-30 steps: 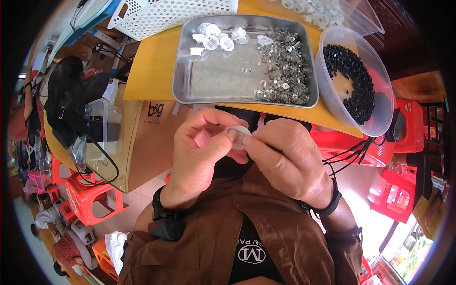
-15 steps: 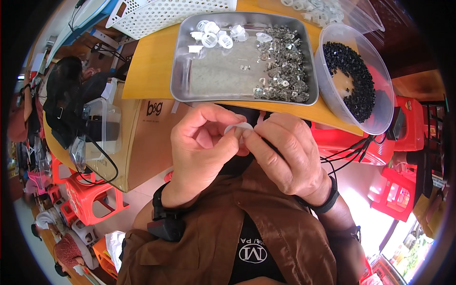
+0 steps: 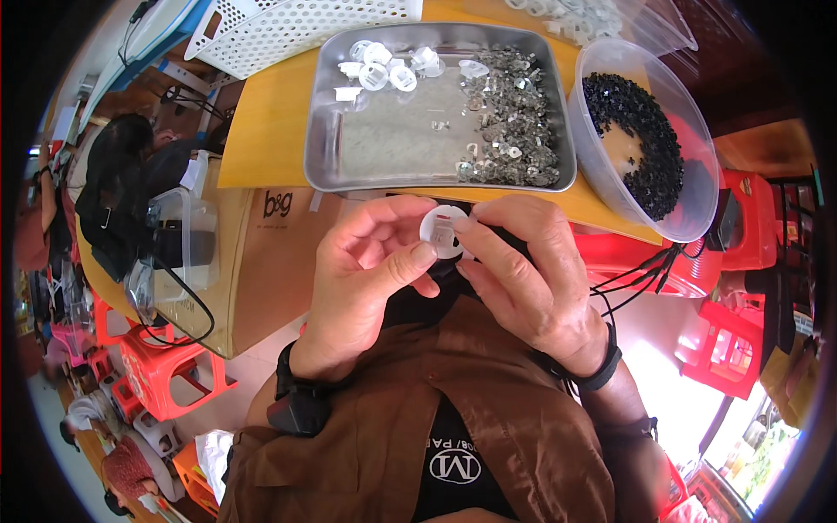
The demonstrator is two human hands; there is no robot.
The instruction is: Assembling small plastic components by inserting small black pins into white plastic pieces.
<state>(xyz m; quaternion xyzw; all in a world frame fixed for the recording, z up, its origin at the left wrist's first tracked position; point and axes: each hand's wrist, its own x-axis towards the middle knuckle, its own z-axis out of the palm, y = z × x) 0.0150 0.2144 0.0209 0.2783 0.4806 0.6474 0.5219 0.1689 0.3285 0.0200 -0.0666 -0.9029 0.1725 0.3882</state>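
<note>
On our left, we see our left hand (image 3: 362,261) pinching the white disc (image 3: 443,228) by its rim, between thumb and fingers, in front of the steel tray (image 3: 384,144). We judge the disc light, stiff and slightly slippery, its slotted middle perhaps fragile, so we favour the rim for gripping. Our right hand (image 3: 539,275) curls narrowly, fingertips at the disc's right side; we cannot tell whether they grip. Farther right, we see black pieces (image 3: 656,174) inside a clear tub (image 3: 700,202).

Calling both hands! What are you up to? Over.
Left hand holding round white plastic piece. Right hand touching its right side. Metal tray beyond, nothing seen blocking the hands.
</note>
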